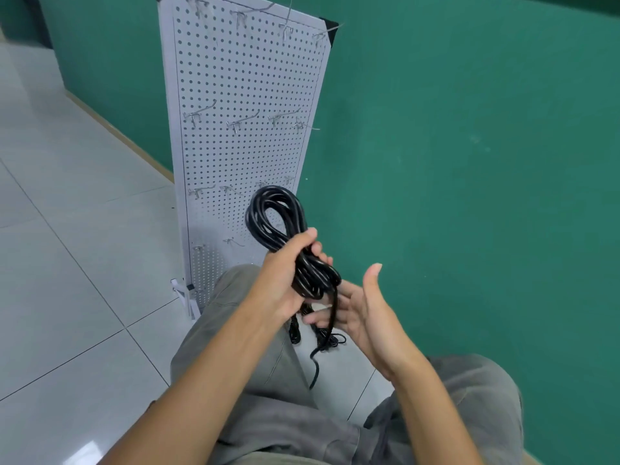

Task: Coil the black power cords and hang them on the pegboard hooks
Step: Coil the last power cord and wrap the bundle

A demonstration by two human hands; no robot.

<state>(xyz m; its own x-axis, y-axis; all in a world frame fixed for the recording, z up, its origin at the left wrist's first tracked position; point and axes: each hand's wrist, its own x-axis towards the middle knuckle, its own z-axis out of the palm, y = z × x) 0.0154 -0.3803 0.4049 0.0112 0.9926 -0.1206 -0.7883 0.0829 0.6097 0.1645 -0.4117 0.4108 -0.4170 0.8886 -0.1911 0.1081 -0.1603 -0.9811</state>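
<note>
Now: grey trousers [268, 414] at frame bottom. Centre frame, left hand [285, 276] clenched round coiled black cord [285, 229], loop up, loose tail hanging btwn knees. Right hand [362, 310] flat, fingers straight, under bundle. Behind, upper centre: white pegboard [248, 95] w/ bare metal hooks [241, 122], vs green wall [469, 146].
</note>
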